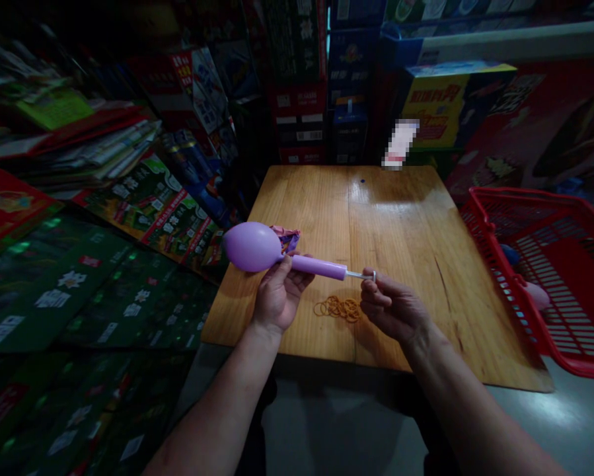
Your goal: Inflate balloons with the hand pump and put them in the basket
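Note:
A partly inflated purple balloon [254, 246] sits on the nozzle end of a purple hand pump [319, 266]. My left hand [281, 291] is closed round the joint between balloon and pump, thumb on top. At the pump's other end a thin metal rod sticks out, and my right hand [393, 304] grips its handle [374, 276]. Orange rubber bands [343, 309] lie in a loose pile on the wooden table [396, 231], below the pump. Behind the inflated balloon lie flat pink and purple balloons [290, 239], partly hidden.
A red plastic basket [519, 301] with a pink balloon [538, 295] inside stands at the table's right. Green cartons [93, 291] are stacked along the left. More boxes [301, 109] rise behind the table's far edge, including a yellow and blue one [438, 102].

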`<state>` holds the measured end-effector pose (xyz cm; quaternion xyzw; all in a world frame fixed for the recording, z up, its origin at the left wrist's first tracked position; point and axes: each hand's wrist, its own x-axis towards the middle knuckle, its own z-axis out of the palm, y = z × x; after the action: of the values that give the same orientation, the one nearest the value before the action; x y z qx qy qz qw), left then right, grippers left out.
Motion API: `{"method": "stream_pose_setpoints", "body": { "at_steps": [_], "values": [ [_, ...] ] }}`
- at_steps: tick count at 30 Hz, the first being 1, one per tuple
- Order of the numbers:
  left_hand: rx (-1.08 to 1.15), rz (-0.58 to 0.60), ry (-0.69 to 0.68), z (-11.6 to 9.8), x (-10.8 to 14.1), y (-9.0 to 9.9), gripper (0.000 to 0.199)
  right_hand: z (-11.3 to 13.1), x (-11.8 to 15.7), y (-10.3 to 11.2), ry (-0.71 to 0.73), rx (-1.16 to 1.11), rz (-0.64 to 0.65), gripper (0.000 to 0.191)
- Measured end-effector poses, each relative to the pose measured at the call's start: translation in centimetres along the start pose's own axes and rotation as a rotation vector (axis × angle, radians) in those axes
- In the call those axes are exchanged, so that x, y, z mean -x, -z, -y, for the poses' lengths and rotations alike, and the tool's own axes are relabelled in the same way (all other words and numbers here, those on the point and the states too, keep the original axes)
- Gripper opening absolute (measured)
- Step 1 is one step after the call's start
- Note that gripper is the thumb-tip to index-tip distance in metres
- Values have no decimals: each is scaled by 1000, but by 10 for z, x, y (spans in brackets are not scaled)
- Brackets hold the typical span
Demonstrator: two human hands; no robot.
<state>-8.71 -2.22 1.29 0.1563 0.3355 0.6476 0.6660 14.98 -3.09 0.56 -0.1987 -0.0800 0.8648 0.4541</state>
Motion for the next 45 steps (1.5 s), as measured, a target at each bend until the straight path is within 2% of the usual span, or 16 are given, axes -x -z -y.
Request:
{"method": "stream_pose_setpoints", "body": {
  "at_steps": [4, 8, 12, 16, 21, 26, 29, 33, 37, 39, 42, 45],
  "values": [
    [-4, -25, -84, -9, -2, 3, 21, 6, 3, 2, 36, -20, 12, 14],
    [-19, 36, 51, 4, 9, 1, 21, -13, 0, 0, -46, -1, 22, 23],
    [2, 33, 60, 14, 13, -3, 19, -24, -3, -2, -62, -33, 46, 23],
    [11, 36, 38, 4, 7, -2, 19, -9, 1, -1, -40, -24, 46, 17],
    [1, -30, -52, -11, 1, 4, 20, 7, 6, 2, 25, -61, 39, 12],
    [-28, 35, 78, 6, 11, 1, 22, -16, -2, 2, -29, -73, -3, 23],
    [-15, 24, 59, 14, 14, -3, 19, -26, -7, 0, -38, -96, -20, 23],
    [-40, 43, 33, 3, 8, -2, 22, -13, -2, -2, -42, -59, -7, 16],
    [-44, 3, -72, -17, -3, 7, 22, 11, 8, -1, 15, -34, 7, 12],
    [-40, -17, -91, -20, -4, 9, 20, 13, 10, 1, 22, -42, 2, 11],
    [-31, -16, -52, -9, 1, 7, 20, 2, 5, 3, -14, -24, -12, 13],
    [-30, 12, 44, 8, 9, 2, 20, -17, -2, 2, -38, -26, -42, 16]
  ]
}}
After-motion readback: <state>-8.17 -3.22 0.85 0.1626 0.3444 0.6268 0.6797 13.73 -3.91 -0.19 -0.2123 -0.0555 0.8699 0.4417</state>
